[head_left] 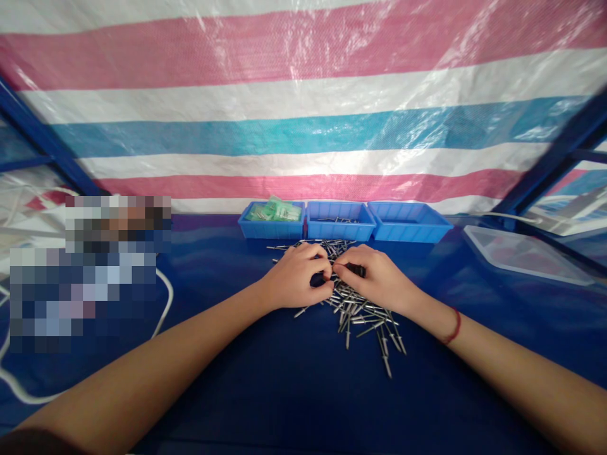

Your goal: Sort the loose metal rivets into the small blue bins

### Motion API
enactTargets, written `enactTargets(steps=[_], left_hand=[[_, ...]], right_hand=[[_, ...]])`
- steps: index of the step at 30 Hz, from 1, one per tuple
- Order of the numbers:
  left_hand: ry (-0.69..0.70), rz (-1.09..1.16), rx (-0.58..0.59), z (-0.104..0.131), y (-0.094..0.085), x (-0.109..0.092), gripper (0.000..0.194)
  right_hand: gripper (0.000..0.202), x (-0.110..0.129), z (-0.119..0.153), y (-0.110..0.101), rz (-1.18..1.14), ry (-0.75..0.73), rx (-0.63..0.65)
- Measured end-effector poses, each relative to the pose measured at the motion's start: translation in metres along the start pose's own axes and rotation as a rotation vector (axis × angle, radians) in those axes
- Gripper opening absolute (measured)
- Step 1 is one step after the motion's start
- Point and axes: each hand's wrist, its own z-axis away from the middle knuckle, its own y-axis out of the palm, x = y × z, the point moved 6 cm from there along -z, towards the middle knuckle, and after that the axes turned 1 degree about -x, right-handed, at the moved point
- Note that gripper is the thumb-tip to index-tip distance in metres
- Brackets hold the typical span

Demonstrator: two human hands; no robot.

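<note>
A loose pile of blind rivets (pixel 351 304), silvery with thin long stems, lies on the dark blue table under and in front of both hands. At the pile's left side my left hand (pixel 300 273) is curled, its fingertips bent in towards the thumb. My right hand (pixel 374 273) faces it from the right, thumb and forefinger pinched together, with a red cord around the wrist. The fingertips of both hands nearly meet above the rivets. Whatever lies between them is too small or hidden to make out.
Behind the pile stand three blue bins: the left bin (pixel 271 230) with green-tinted packets (pixel 277 210), the middle bin (pixel 339 231) with some rivets, the right bin (pixel 410 234). A translucent lid (pixel 526 256) lies right. A white cable (pixel 165 297) runs at left, beside a blurred-out area.
</note>
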Motion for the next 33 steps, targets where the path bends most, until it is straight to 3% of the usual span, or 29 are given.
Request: enactTargets(steps=[14,26,33], left_hand=[[-0.029,0.032,0.057,0.0004,0.0037,0.0042,0.015],[-0.015,-0.001,0.038,0.0001,0.0027,0.0024,0.019],[-0.136,0.048,0.075,-0.0038,0.0054,0.0066,0.011]], right_hand=[[0.021,0.0014,-0.0007,-0.0026,-0.01,0.026,-0.039],[0.019,0.0003,-0.0008,-0.0027,-0.002,0.034,-0.043],[0.02,0.0001,-0.0009,-0.0016,0.006,0.03,-0.028]])
